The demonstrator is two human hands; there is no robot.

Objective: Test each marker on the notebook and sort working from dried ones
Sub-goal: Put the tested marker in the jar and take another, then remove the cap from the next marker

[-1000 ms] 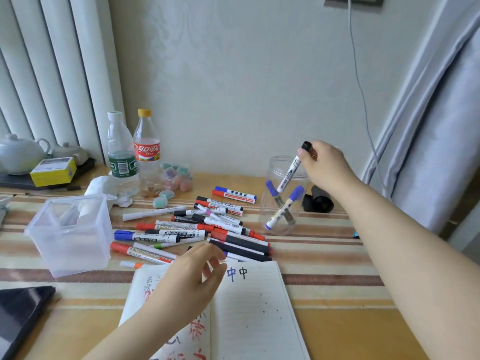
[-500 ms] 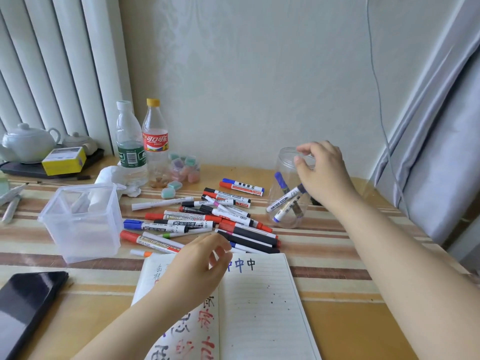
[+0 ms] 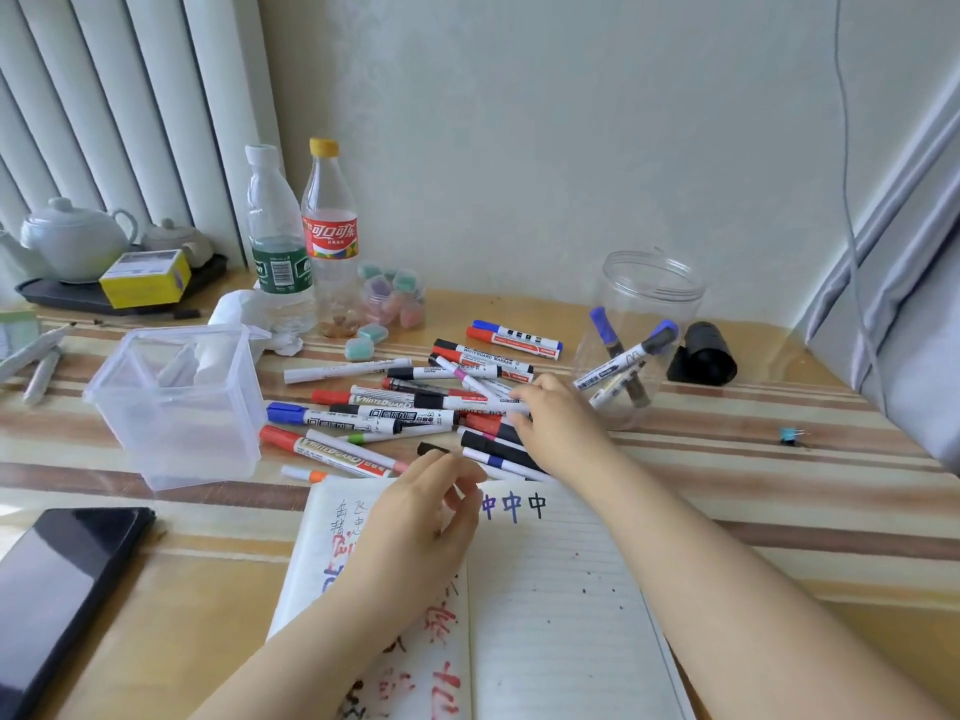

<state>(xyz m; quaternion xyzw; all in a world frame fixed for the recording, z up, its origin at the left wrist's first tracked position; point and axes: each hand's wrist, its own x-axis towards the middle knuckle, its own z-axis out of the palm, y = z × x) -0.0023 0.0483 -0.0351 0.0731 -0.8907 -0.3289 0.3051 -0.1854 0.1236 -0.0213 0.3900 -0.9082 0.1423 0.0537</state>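
Lying at the bench's (image 3: 727, 511) left edge is a dark phone (image 3: 57, 589), with a clear square tub (image 3: 176, 402) behind it. The left hand (image 3: 415, 527) rests on the open notebook (image 3: 545, 615), its fingers (image 3: 462, 491) loosely curled and holding nothing. Beyond the notebook sprawls the marker pile (image 3: 395, 407). The right hand (image 3: 561, 423) reaches into that pile, its fingers (image 3: 519, 394) touching a white marker (image 3: 478, 404); whether they grip it, I cannot tell. Further right stands a clear jar (image 3: 641, 335) holding several markers.

Marker pile (image 3: 415, 407) between tub (image 3: 176, 407) and jar (image 3: 641, 340).
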